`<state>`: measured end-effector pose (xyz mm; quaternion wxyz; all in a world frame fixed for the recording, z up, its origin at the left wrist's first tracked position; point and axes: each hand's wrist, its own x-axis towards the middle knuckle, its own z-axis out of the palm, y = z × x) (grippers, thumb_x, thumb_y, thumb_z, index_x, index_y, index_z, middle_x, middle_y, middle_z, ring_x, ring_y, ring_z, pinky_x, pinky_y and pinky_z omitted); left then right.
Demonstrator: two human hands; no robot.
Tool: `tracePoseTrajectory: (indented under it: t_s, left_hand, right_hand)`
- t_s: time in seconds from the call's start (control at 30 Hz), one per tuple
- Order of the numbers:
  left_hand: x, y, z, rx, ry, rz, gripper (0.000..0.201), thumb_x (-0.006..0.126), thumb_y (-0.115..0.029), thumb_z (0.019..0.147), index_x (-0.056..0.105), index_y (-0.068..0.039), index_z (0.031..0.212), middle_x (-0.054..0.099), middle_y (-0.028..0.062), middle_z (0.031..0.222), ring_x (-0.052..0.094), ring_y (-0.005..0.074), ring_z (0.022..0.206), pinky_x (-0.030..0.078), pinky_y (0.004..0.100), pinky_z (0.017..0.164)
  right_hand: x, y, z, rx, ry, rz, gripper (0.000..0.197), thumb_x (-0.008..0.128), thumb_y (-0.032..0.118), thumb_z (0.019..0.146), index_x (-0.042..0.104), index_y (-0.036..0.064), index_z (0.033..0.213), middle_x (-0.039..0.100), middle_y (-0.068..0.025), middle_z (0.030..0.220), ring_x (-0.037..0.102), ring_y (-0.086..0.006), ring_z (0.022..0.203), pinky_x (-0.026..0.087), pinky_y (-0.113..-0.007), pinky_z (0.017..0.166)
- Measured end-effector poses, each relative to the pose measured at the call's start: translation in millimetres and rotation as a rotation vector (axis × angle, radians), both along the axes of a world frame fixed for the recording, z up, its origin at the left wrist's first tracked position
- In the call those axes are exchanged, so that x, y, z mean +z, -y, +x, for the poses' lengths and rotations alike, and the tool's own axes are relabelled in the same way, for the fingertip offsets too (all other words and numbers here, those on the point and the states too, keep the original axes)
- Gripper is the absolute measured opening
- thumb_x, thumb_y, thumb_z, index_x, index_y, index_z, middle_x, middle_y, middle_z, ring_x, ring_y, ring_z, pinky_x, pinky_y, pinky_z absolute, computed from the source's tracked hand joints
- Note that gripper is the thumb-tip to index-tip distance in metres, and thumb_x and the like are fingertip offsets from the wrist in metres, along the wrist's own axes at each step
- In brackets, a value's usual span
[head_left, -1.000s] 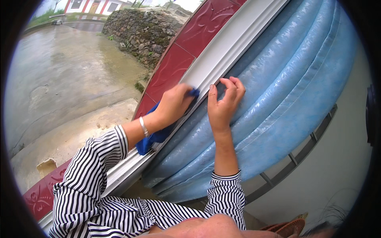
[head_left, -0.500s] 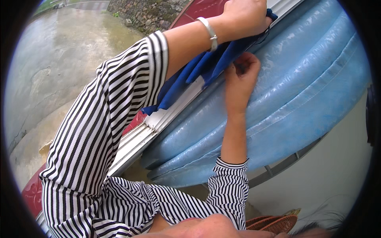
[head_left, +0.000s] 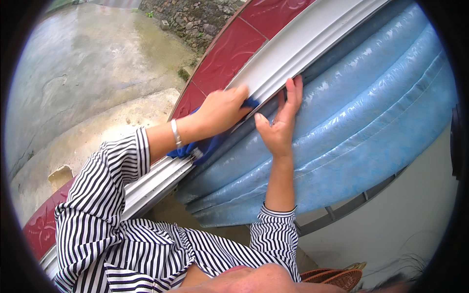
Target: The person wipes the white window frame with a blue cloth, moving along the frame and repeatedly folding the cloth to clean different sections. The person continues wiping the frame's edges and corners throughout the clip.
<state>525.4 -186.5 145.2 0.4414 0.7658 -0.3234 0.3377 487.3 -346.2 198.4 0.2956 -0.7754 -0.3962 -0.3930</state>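
Note:
My left hand (head_left: 221,110), with a silver bangle at the wrist, is closed round a dark blue cloth (head_left: 215,145). The cloth is pressed against the white window track (head_left: 298,46), which runs diagonally from lower left to upper right. Part of the cloth hangs below my wrist over the track's inner edge. Fingers apart, my right hand (head_left: 281,124) reaches up along that inner edge. It is in front of the glossy light blue padded curtain (head_left: 351,122), with its fingertips at the frame's lip and nothing visible in them.
Red embossed tiles (head_left: 227,51) border the outer side of the track. Beyond lie a wet concrete yard (head_left: 97,63) and a rough stone wall (head_left: 190,19). Under the curtain shows a dark curved rail (head_left: 337,212). A brown wicker basket (head_left: 337,277) stands at the bottom.
My left hand has come down and left along the track with the blue cloth, baring the upper stretch. My right hand has opened its fingers and moved slightly left against the frame's edge.

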Motion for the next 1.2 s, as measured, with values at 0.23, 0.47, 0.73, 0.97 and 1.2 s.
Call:
tracePoseTrajectory:
  t_s: [0.23, 0.47, 0.73, 0.97, 1.2]
  left_hand:
    - [-114, -13, -22, -0.056, -0.246, 0.286, 0.023, 0.064, -0.015, 0.081, 0.048, -0.002, 0.091, 0.061, 0.0207, 0.084, 0.061, 0.0403, 0.082, 0.050, 0.0477, 0.069]
    - [-159, -11, -24, -0.055, -0.158, 0.288, 0.022, 0.066, -0.014, 0.079, 0.050, -0.002, 0.088, 0.060, 0.0196, 0.073, 0.063, 0.0385, 0.071, 0.050, 0.0457, 0.063]
    - [130, 37, 0, -0.073, 0.331, -0.550, 0.028, 0.068, -0.025, 0.085, 0.054, -0.001, 0.090, 0.057, 0.0172, 0.072, 0.059, 0.0322, 0.066, 0.045, 0.0392, 0.059]
    - [266, 48, 10, 0.096, 0.375, -0.460, 0.029, 0.057, -0.022, 0.090, 0.051, 0.006, 0.096, 0.063, 0.0305, 0.086, 0.062, 0.0475, 0.086, 0.049, 0.0534, 0.077]
    - [231, 42, 9, 0.141, 0.318, -0.229, 0.028, 0.056, -0.026, 0.092, 0.055, 0.001, 0.095, 0.066, 0.0236, 0.090, 0.065, 0.0384, 0.086, 0.052, 0.0480, 0.077]
  right_hand:
    - [-7, 6, -3, -0.010, -0.001, -0.013, 0.079, 0.067, 0.008, 0.075, 0.030, 0.0032, 0.145, 0.012, -0.0256, 0.154, 0.017, -0.0381, 0.143, 0.019, -0.046, 0.116]
    - [-1, 4, -5, -0.006, 0.083, 0.095, 0.069, 0.066, 0.008, 0.080, 0.035, 0.0025, 0.141, 0.023, -0.0255, 0.150, 0.026, -0.0384, 0.139, 0.023, -0.046, 0.114]
    - [-2, 28, -4, -0.077, 0.104, 0.127, 0.063, 0.067, 0.011, 0.082, 0.039, 0.0019, 0.138, 0.031, -0.0240, 0.147, 0.033, -0.0379, 0.135, 0.027, -0.043, 0.112]
    - [-10, 19, 9, 0.005, 0.032, 0.160, 0.067, 0.072, 0.020, 0.081, 0.040, 0.0020, 0.137, 0.028, -0.0234, 0.147, 0.033, -0.0384, 0.134, 0.027, -0.047, 0.111]
    - [-10, 17, 5, -0.047, 0.055, 0.112, 0.069, 0.075, 0.020, 0.079, 0.041, 0.0017, 0.136, 0.026, -0.0242, 0.147, 0.032, -0.0392, 0.134, 0.027, -0.048, 0.110]
